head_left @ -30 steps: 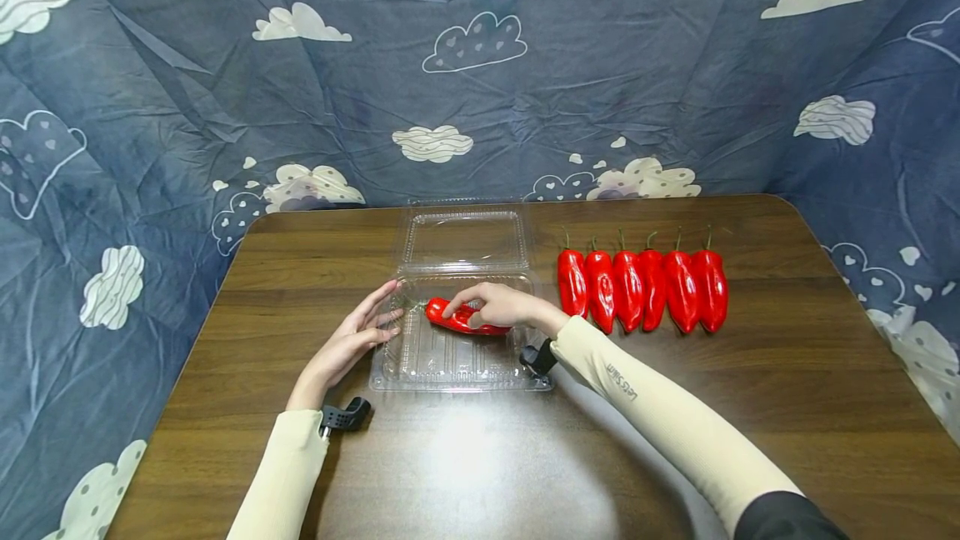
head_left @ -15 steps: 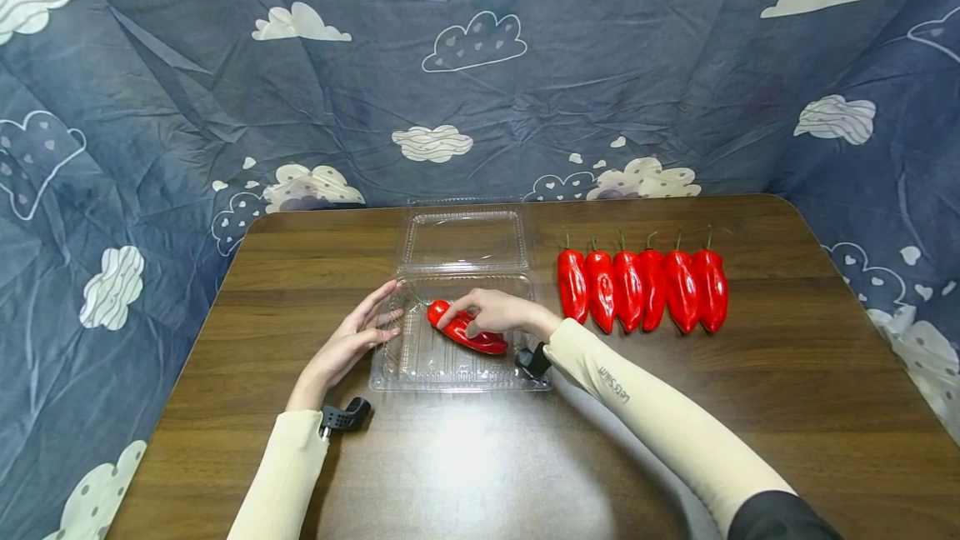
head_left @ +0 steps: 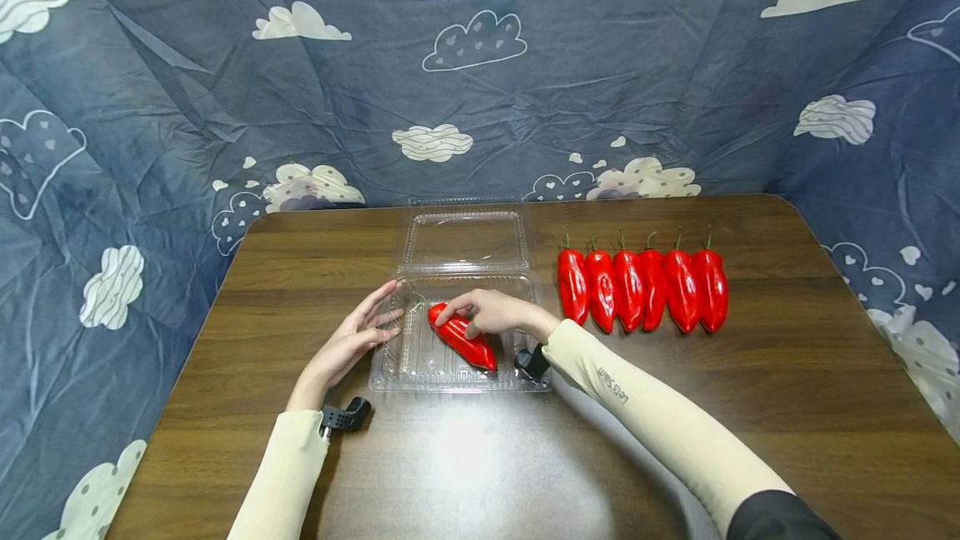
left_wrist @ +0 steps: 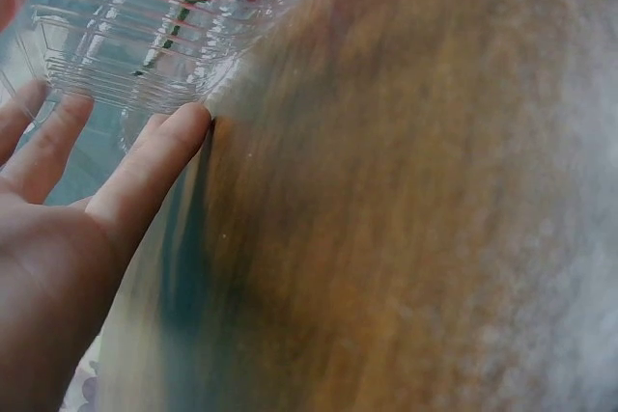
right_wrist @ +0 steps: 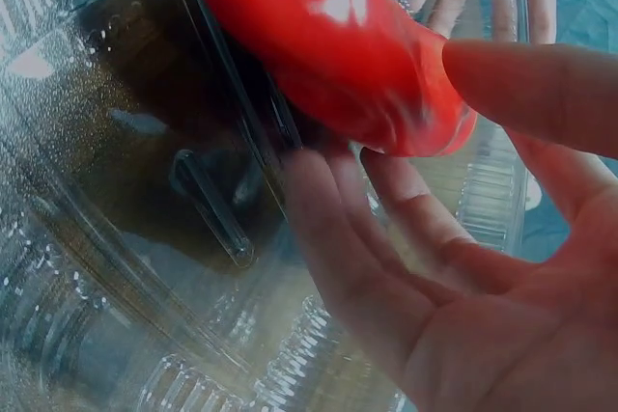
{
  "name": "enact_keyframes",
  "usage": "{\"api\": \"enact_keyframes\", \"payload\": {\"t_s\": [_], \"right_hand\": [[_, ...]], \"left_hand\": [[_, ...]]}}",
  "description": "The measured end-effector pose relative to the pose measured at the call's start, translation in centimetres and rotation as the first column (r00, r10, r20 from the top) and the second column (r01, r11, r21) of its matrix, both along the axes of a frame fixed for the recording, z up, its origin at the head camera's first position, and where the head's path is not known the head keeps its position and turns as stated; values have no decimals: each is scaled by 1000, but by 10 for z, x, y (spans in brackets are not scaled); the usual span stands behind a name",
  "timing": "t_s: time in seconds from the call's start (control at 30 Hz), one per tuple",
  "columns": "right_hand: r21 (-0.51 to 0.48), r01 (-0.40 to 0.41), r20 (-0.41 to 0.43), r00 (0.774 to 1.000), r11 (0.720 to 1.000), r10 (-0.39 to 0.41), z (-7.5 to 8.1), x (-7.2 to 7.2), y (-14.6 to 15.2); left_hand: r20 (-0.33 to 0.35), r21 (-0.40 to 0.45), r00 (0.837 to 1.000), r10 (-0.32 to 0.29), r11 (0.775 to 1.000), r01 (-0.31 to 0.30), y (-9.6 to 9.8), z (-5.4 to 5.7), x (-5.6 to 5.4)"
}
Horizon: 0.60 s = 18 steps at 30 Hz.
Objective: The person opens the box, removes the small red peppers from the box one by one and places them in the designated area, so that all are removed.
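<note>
A clear plastic clamshell container (head_left: 412,367) lies on the table with its lid folded back. Inside its base is a red pepper (head_left: 474,350), lying slantwise with the stem end toward the far left. My right hand (head_left: 493,311) holds this pepper from above near the stem end; in the right wrist view thumb and fingers stand on both sides of the pepper (right_wrist: 299,21). My left hand (head_left: 351,347) is at the container's left side, fingers spread and fairly straight. The left wrist view has its fingertips right against the ribbed container wall (left_wrist: 121,84).
To the right of the container, several red peppers (head_left: 628,290) lie side by side in a row, stems pointing away. The clear lid (head_left: 465,263) reaches to the back edge of the wooden table (head_left: 300,257). Behind hangs a blue cloth (head_left: 375,90) with cloud prints.
The pepper in the container has turned, its tip swinging toward the near side, while the right hand kept hold of it. The left hand stays in place.
</note>
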State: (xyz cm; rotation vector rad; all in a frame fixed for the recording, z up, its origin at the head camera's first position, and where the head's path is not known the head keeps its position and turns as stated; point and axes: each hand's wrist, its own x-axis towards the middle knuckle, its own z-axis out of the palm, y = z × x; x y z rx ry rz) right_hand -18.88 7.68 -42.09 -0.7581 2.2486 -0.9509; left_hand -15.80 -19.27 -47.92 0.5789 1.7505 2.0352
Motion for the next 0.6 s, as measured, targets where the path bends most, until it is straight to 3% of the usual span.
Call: {"api": "enact_keyframes", "payload": {"t_s": [0.23, 0.6], "right_hand": [[-16, 51, 142, 989, 999, -48, -2, 1, -3], [-78, 69, 185, 981, 995, -53, 0, 1, 0]], "left_hand": [[8, 0, 1000, 3, 1000, -3, 0, -1, 0], [25, 3, 1000, 5, 1000, -5, 1, 1, 0]]}}
